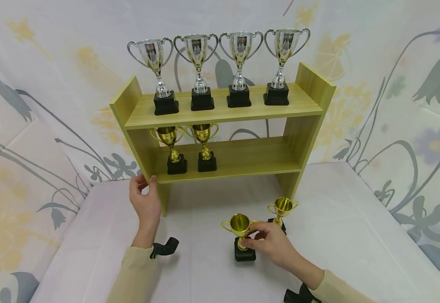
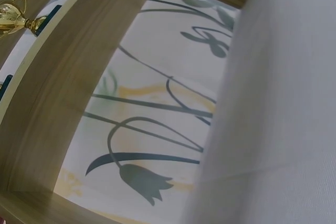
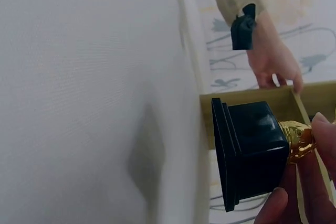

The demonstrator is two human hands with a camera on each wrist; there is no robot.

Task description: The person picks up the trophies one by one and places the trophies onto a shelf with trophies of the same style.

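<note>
The left hand [image 1: 145, 200] grips the left side of the shelf [image 1: 257, 155]. The right hand [image 1: 270, 243] pinches with bent fingers in front of the shelf.

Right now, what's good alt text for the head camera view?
A person's right hand grips a gold trophy by its stem, another gold trophy behind it; the left hand holds a wooden shelf bearing four silver trophies above two gold ones.

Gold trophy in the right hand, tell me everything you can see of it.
The shiny gold, metallic-looking trophy cup has two curved handles, an open mouth, a textured stem and a stepped, square black base. Held nearly upright by the person's right hand, pinched at the stem, it hovers above the white table surface, in front of the pale wood-look shelf.
</note>
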